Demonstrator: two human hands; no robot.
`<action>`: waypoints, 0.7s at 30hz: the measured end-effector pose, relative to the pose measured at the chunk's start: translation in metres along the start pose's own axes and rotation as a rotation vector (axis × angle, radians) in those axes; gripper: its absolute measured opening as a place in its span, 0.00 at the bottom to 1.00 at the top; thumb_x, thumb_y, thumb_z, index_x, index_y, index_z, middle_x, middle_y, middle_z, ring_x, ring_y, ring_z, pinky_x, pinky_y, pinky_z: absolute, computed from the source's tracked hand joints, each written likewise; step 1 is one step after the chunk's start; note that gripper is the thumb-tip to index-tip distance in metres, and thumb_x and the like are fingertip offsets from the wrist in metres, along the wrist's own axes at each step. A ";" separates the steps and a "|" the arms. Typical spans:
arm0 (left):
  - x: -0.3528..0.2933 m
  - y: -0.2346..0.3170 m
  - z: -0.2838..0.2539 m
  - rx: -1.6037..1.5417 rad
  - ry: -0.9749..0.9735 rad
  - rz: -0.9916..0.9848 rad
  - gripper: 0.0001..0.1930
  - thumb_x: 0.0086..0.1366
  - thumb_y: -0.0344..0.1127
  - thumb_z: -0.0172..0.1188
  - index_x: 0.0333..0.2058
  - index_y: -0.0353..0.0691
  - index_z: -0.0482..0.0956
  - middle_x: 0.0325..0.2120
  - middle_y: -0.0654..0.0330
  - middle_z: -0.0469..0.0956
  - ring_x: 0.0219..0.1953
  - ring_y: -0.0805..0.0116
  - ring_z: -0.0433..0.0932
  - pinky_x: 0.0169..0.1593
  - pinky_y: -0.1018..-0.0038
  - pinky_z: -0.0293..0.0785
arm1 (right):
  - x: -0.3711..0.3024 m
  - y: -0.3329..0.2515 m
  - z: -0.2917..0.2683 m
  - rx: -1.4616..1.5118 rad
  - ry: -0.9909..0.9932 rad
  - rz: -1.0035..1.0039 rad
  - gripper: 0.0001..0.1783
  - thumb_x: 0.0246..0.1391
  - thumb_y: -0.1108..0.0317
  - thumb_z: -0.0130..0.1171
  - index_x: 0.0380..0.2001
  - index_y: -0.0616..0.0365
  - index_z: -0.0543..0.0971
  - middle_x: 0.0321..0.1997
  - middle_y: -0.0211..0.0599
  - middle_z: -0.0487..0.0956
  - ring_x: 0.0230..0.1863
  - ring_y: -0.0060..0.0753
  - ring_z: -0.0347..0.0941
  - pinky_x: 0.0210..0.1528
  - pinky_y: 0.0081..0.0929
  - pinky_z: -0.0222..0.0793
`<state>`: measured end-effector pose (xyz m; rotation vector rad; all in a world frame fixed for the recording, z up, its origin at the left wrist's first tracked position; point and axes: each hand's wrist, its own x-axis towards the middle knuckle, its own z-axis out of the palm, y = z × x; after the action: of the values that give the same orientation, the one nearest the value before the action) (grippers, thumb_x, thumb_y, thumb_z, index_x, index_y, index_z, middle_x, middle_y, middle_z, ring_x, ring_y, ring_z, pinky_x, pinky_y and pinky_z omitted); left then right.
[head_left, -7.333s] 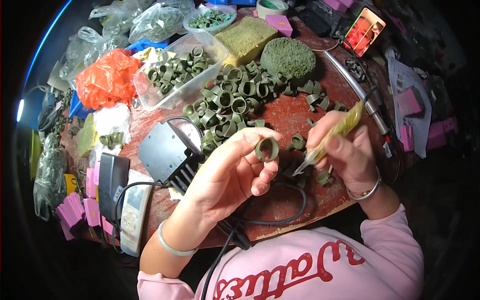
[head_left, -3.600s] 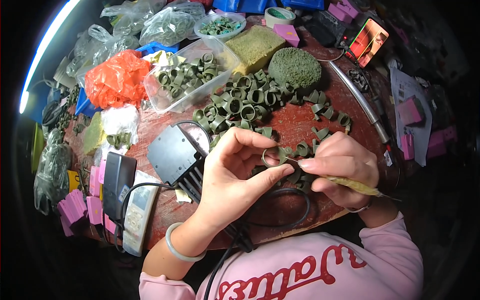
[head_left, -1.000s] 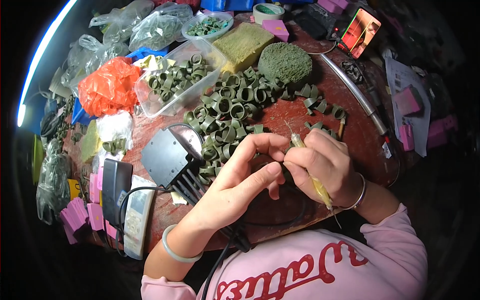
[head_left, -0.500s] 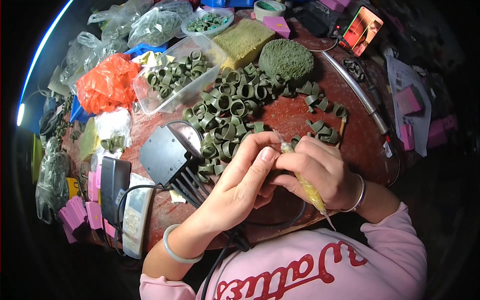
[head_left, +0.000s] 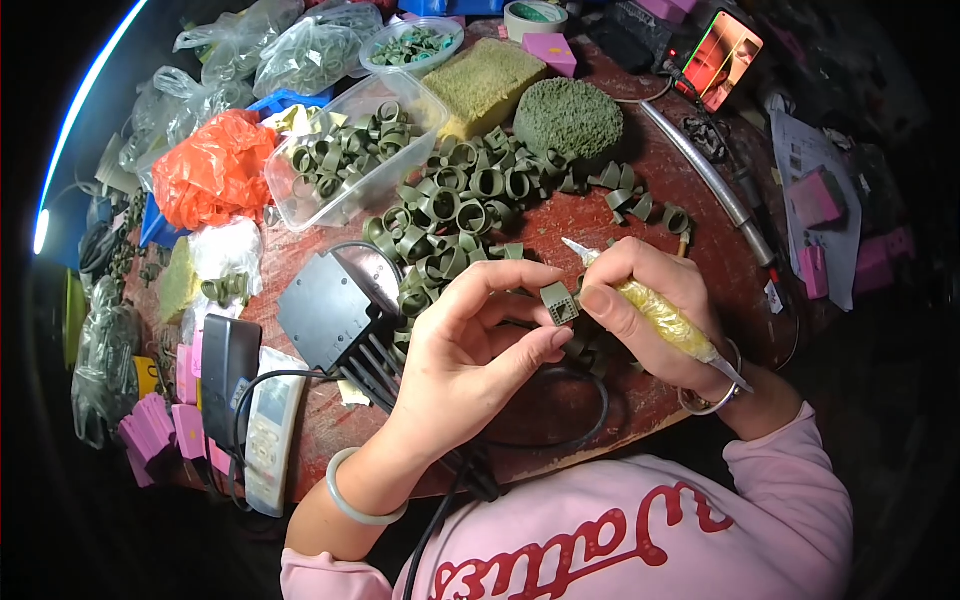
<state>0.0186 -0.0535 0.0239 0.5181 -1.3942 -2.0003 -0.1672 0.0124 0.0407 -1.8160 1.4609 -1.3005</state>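
Observation:
Between the thumb and index finger of my left hand (head_left: 470,335) sits a dark green ring (head_left: 561,304), its flat square top pitted with small holes and facing me. My right hand (head_left: 655,310) has its thumb tip close against the ring's other side. Wrapped in that right hand is a pointed hand tool (head_left: 665,318) with a yellow, film-wrapped handle. One thin pale tip points up and left past the fingers, while the other end reaches down over the wrist. Many similar rings (head_left: 470,215) lie heaped just beyond my hands.
Further rings fill a clear plastic tub (head_left: 290,205). Behind the heap are a yellow sponge block (head_left: 485,85) and a round green sponge (head_left: 568,122). A black box with cables (head_left: 330,305) stands left of my hands. A metal tube (head_left: 700,170) and lit phone (head_left: 722,60) are at right.
My hands have moved apart, bringing the square-topped ring into view. The right hand has shifted right and up, and its tool has swung so the pale tip now shows.

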 end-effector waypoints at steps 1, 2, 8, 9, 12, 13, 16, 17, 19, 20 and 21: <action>0.000 0.000 0.000 -0.014 0.002 -0.010 0.19 0.59 0.17 0.59 0.50 0.31 0.69 0.44 0.61 0.70 0.41 0.77 0.74 0.45 0.78 0.79 | 0.000 0.000 -0.001 -0.002 -0.005 0.012 0.05 0.56 0.71 0.60 0.30 0.60 0.75 0.23 0.34 0.75 0.23 0.25 0.72 0.27 0.24 0.65; 0.000 -0.001 0.000 -0.015 0.003 -0.011 0.19 0.59 0.17 0.59 0.50 0.31 0.69 0.44 0.61 0.70 0.41 0.77 0.74 0.45 0.78 0.79 | 0.000 0.000 -0.001 -0.001 -0.006 0.013 0.05 0.56 0.71 0.60 0.30 0.60 0.75 0.23 0.34 0.75 0.23 0.25 0.72 0.27 0.24 0.65; 0.000 -0.001 -0.002 0.000 0.004 -0.018 0.18 0.60 0.18 0.59 0.49 0.31 0.70 0.42 0.61 0.71 0.41 0.77 0.74 0.45 0.78 0.79 | 0.001 0.000 0.000 -0.010 -0.016 0.028 0.05 0.56 0.71 0.60 0.30 0.60 0.75 0.23 0.34 0.75 0.23 0.25 0.72 0.26 0.24 0.65; 0.000 -0.001 -0.002 -0.002 0.000 -0.024 0.19 0.60 0.18 0.59 0.50 0.31 0.70 0.42 0.61 0.71 0.41 0.77 0.74 0.45 0.78 0.79 | 0.000 0.000 0.000 -0.006 -0.015 0.025 0.05 0.56 0.71 0.60 0.30 0.61 0.75 0.23 0.34 0.75 0.22 0.25 0.72 0.26 0.23 0.66; 0.000 0.000 -0.001 -0.016 0.009 -0.030 0.18 0.60 0.18 0.58 0.49 0.30 0.70 0.42 0.61 0.71 0.41 0.77 0.74 0.46 0.78 0.78 | 0.000 0.000 0.000 -0.005 -0.017 0.035 0.06 0.56 0.70 0.60 0.30 0.61 0.75 0.22 0.34 0.75 0.22 0.25 0.72 0.26 0.23 0.66; 0.000 0.000 0.000 -0.028 0.020 -0.030 0.17 0.60 0.18 0.58 0.48 0.30 0.70 0.41 0.60 0.71 0.41 0.76 0.74 0.46 0.78 0.78 | 0.000 0.000 0.000 -0.008 -0.019 0.047 0.06 0.56 0.70 0.60 0.29 0.61 0.75 0.22 0.34 0.75 0.22 0.25 0.73 0.26 0.23 0.66; -0.001 -0.003 0.000 -0.079 0.059 0.025 0.15 0.60 0.19 0.59 0.46 0.30 0.70 0.45 0.55 0.72 0.46 0.68 0.76 0.44 0.72 0.78 | -0.001 0.001 0.001 -0.021 -0.007 0.027 0.06 0.56 0.70 0.61 0.29 0.60 0.75 0.22 0.34 0.75 0.22 0.25 0.73 0.26 0.23 0.66; -0.001 -0.003 0.000 -0.079 0.058 0.025 0.15 0.60 0.19 0.59 0.46 0.30 0.70 0.45 0.55 0.72 0.46 0.68 0.76 0.44 0.72 0.78 | -0.001 0.001 0.001 -0.021 -0.006 0.028 0.06 0.56 0.70 0.61 0.29 0.60 0.75 0.22 0.34 0.75 0.22 0.25 0.73 0.26 0.23 0.66; 0.000 -0.005 0.000 -0.097 0.068 0.017 0.12 0.61 0.17 0.57 0.43 0.30 0.70 0.44 0.54 0.72 0.45 0.68 0.76 0.43 0.72 0.78 | -0.001 0.000 0.003 -0.018 -0.002 0.027 0.06 0.56 0.70 0.61 0.28 0.60 0.75 0.22 0.34 0.75 0.22 0.26 0.72 0.26 0.23 0.66; 0.000 -0.004 0.000 -0.098 0.069 0.015 0.12 0.61 0.17 0.57 0.43 0.30 0.70 0.44 0.54 0.72 0.45 0.68 0.76 0.43 0.72 0.78 | 0.000 0.001 0.004 -0.018 -0.002 0.029 0.06 0.56 0.70 0.61 0.28 0.60 0.75 0.22 0.34 0.75 0.22 0.26 0.72 0.26 0.23 0.66; 0.000 -0.002 -0.001 -0.041 0.017 -0.003 0.09 0.62 0.20 0.55 0.42 0.30 0.70 0.42 0.56 0.72 0.42 0.71 0.75 0.43 0.75 0.77 | 0.000 0.003 0.004 -0.024 0.009 -0.018 0.08 0.55 0.69 0.62 0.28 0.60 0.75 0.22 0.34 0.75 0.22 0.26 0.72 0.26 0.24 0.66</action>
<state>0.0182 -0.0536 0.0216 0.5181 -1.3404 -2.0182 -0.1647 0.0111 0.0363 -1.8450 1.4736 -1.3067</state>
